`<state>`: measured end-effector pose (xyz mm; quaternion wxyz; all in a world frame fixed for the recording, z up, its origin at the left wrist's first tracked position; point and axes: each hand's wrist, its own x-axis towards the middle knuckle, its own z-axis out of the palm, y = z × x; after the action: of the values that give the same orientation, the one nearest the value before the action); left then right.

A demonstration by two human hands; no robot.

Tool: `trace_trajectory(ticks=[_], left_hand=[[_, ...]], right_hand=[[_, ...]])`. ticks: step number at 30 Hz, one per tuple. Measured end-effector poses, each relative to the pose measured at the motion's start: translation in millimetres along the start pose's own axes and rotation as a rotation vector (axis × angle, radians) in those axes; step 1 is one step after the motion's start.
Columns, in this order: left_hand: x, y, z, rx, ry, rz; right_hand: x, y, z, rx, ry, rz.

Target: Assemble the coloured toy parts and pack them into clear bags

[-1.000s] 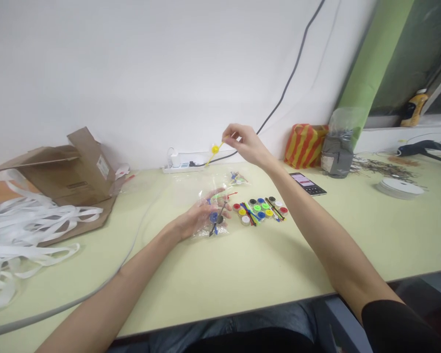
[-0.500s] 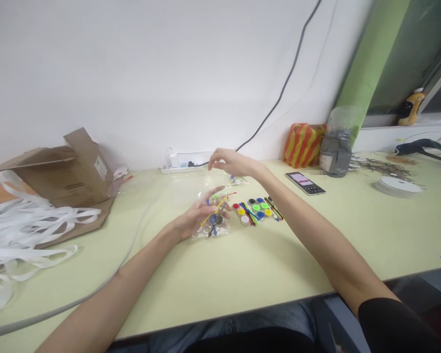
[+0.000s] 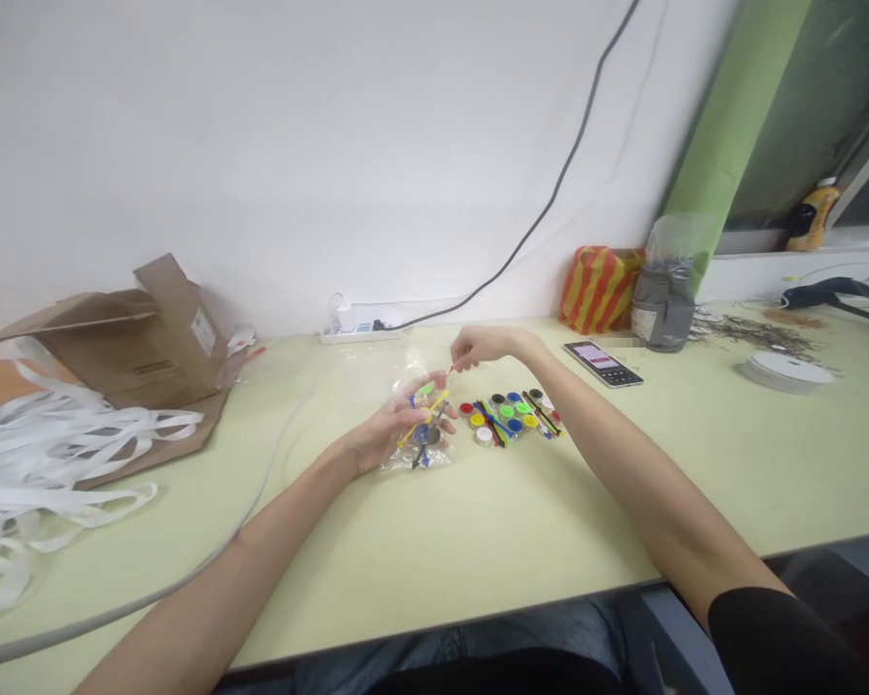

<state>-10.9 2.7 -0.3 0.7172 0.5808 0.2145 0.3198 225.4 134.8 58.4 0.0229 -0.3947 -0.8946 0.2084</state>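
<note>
My left hand (image 3: 380,434) is wrapped round a clear plastic bag (image 3: 434,456) low over the table. Yellow, blue and black plastic arrows and small round discs show through the film or lie against the fingers; a yellow arrow (image 3: 425,419) runs slantwise near the thumb. Just above and to the right, my right hand (image 3: 478,347) pinches a thin red arrow (image 3: 450,370), of which only a small bit shows. To the right of the bag lie several coloured round discs (image 3: 515,425) and a bundle of coloured arrows (image 3: 490,425).
Behind the hands stands a white power strip (image 3: 360,336). A cardboard box (image 3: 152,338) and white ribbon (image 3: 58,434) fill the left side. At right are a phone (image 3: 603,364), a striped bag (image 3: 598,288), a grey-filled bag (image 3: 664,301) and a white roll (image 3: 786,370).
My right hand has come down and to the right, its fingers now closed on the red arrow that lay at the bag. My left hand keeps its hold on the bag.
</note>
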Motion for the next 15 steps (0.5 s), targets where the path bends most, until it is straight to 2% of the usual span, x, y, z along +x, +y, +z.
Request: trace_trajectory(ticks=[5,8,10,12,15], left_hand=[[-0.8,-0.8,-0.8,0.008,0.002,0.01],[-1.2,-1.1,-1.0,0.007,0.001,0.009],[-1.3,-0.8,-0.4,0.005,-0.002,0.003],[-1.3,-0.4,0.5,0.007,-0.002,0.002],[-1.4,-0.1,1.0,0.025,-0.005,0.013]], right_hand=[[-20.0,-12.9,-24.3,0.156,0.328,-0.21],[-29.2,-30.2,-34.1,0.182,0.606,-0.291],[-34.7,-44.2,-38.7,0.227,0.724,-0.35],[-39.7,-57.9,-41.4,0.268,0.725,-0.405],[-44.7,-74.3,-40.9,0.255,0.584,-0.445]])
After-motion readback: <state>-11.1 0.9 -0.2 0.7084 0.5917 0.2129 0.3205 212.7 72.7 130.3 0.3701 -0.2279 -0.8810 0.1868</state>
